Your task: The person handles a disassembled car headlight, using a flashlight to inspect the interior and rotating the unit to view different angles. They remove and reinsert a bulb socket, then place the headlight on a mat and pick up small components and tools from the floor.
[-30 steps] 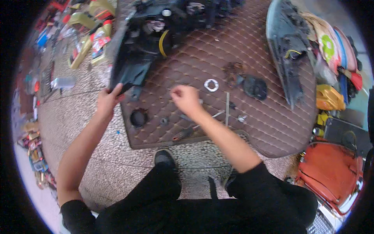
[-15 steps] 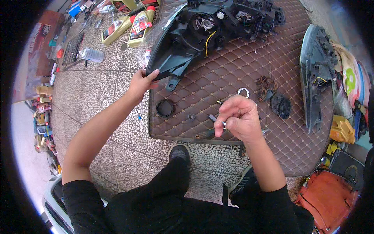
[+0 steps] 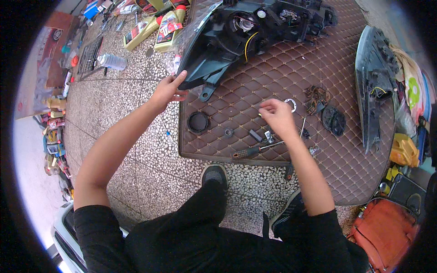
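Note:
My left hand [image 3: 169,91] grips the outer end of a black headlamp assembly [image 3: 212,53], which has a yellow wire on it. My right hand [image 3: 275,114] is raised over the quilted brown mat [image 3: 332,173], fingers pinched; what they hold, if anything, is hidden. Just right of it lies a white ring [image 3: 292,104], beside a dark tangled piece [image 3: 314,102] and an oval black cover [image 3: 333,121]. Nearer me are a round black cap [image 3: 198,121], a small dark bar [image 3: 255,135] and a screwdriver [image 3: 246,153].
A second headlamp [image 3: 369,82] rests along the mat's right edge, beside cloths [image 3: 412,86], a yellow jug [image 3: 403,149] and a red padded seat [image 3: 382,232]. Oil bottles [image 3: 166,34], a spray can [image 3: 112,61] and scattered tools [image 3: 88,57] are on the speckled floor to the left.
The view has shifted since one second ago. My right hand rose toward the camera half a second ago and is now back lower over the mat, farther forward. My left hand still grips the headlamp.

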A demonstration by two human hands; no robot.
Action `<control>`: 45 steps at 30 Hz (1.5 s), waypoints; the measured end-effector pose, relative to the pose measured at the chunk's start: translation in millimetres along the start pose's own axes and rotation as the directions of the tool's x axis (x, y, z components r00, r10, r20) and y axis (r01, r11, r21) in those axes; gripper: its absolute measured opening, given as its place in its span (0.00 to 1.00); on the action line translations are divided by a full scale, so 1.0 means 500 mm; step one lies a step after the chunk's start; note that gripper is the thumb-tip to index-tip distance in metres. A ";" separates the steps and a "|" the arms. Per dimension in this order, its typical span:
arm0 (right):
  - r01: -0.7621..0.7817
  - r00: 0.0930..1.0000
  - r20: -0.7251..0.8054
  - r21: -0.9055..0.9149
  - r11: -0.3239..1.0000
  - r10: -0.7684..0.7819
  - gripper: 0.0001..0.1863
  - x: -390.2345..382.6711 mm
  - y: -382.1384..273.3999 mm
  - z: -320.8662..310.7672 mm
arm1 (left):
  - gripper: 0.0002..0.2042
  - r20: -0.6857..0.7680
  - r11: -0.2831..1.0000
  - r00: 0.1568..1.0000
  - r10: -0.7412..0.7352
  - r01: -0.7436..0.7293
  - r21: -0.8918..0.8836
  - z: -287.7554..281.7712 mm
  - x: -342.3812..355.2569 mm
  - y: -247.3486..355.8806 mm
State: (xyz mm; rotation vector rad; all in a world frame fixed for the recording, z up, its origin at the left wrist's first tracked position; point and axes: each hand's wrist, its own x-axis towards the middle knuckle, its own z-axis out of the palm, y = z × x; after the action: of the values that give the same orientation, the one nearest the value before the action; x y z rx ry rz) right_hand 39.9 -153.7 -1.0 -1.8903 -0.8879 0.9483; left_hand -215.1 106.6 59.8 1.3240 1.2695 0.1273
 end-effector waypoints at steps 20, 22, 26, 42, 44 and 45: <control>0.098 0.994 0.030 -0.664 0.741 -0.105 0.06 0.129 -0.032 0.177 | 0.36 -0.104 0.997 0.994 -0.047 0.040 -0.069 -0.078 0.036 -0.065; 0.087 0.996 0.036 -0.681 0.727 -0.085 0.06 0.129 -0.034 0.175 | 0.35 -0.105 0.997 0.994 -0.043 0.035 -0.072 -0.080 0.045 -0.067; 0.208 0.978 0.116 -0.660 0.722 -0.175 0.06 0.106 -0.031 0.156 | 0.35 -0.109 0.999 0.993 -0.047 0.044 -0.029 -0.077 0.050 -0.081; 0.382 0.924 0.223 -0.550 0.743 -0.310 0.05 -0.023 0.027 0.114 | 0.15 0.390 0.343 0.907 0.159 -0.422 0.840 -0.015 -0.026 -0.095; 0.353 0.935 0.230 -0.561 0.749 -0.269 0.10 -0.025 0.022 0.110 | 0.13 0.446 0.337 0.880 0.162 -0.474 0.813 -0.010 -0.030 -0.093; 0.361 0.932 0.219 -0.544 0.758 -0.288 0.11 -0.027 0.020 0.108 | 0.13 0.464 0.321 0.871 0.161 -0.491 0.810 -0.011 -0.031 -0.095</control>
State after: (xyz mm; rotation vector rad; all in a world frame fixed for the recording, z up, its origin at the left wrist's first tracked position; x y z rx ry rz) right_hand -10.2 -150.0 -26.5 -2.0744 -1.6730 0.6154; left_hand -251.9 83.1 34.9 2.4826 0.7103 -0.5968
